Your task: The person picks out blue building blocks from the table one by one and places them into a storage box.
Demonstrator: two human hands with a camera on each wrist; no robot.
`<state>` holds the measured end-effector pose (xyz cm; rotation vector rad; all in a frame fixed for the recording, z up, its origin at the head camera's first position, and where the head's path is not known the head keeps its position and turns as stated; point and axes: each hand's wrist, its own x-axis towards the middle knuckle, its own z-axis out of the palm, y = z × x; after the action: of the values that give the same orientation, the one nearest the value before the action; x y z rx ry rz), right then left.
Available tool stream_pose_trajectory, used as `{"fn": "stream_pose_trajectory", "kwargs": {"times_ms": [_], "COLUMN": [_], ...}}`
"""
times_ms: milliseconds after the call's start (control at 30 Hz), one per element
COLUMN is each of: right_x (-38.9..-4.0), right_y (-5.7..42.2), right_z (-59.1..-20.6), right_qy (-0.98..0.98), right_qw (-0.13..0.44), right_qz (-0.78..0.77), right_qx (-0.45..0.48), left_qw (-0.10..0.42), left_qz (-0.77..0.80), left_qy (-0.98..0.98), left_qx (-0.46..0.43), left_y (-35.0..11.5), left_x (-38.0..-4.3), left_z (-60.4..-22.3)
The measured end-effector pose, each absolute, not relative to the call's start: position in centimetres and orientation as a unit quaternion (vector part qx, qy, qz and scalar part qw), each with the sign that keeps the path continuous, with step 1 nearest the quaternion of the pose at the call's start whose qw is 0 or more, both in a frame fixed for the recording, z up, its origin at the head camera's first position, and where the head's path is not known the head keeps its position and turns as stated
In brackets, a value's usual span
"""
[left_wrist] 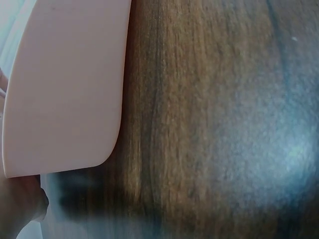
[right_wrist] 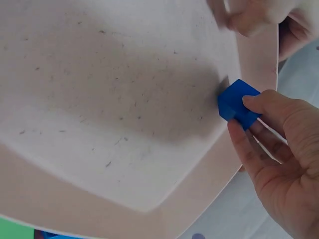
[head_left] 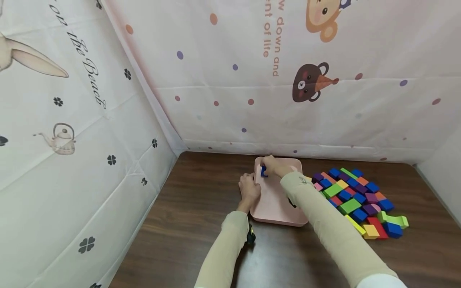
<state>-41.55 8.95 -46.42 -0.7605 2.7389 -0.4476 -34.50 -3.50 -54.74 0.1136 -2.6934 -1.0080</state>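
A: Counts, grips?
B: One pink tray (head_left: pixel 275 206); one blue block (right_wrist: pixel 233 100), pinched by the right hand (right_wrist: pixel 294 157), near the tray's far-left corner. Left hand (head_left: pixel 249 189) clasped its left edge. About thirty loose blocks (head_left: pixel 350 206) lay right of it.
A: Room?
B: Wood-grain worktop (head_left: pixel 194 192); printed sheets (head_left: pixel 216 60) hung behind.

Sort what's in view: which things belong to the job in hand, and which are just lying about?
In the job:
right hand, pinching the blue block
left hand, gripping the rim of the tray
loose blocks beside the tray, probably

Just surroundings:
table
printed cloth behind it
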Motion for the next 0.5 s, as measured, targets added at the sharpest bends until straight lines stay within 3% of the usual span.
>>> {"fn": "stream_pose_trajectory", "kwargs": {"times_ms": [167,500], "right_x": [-40.8,-41.2], "right_y": [8.6,8.1], "right_z": [-46.9,-48.8], "right_qy": [0.942,0.938], "right_qw": [0.137,0.065], "right_qz": [-0.174,-0.16], "right_qx": [-0.252,-0.3], "left_qw": [0.124,0.126], "left_qz": [-0.33,-0.321], "left_qy": [-0.935,-0.938], "left_qx": [0.041,0.037], "left_y": [-3.0,-3.0], "left_x": [-33.9,-33.3], "left_z": [-54.8,-54.8]}}
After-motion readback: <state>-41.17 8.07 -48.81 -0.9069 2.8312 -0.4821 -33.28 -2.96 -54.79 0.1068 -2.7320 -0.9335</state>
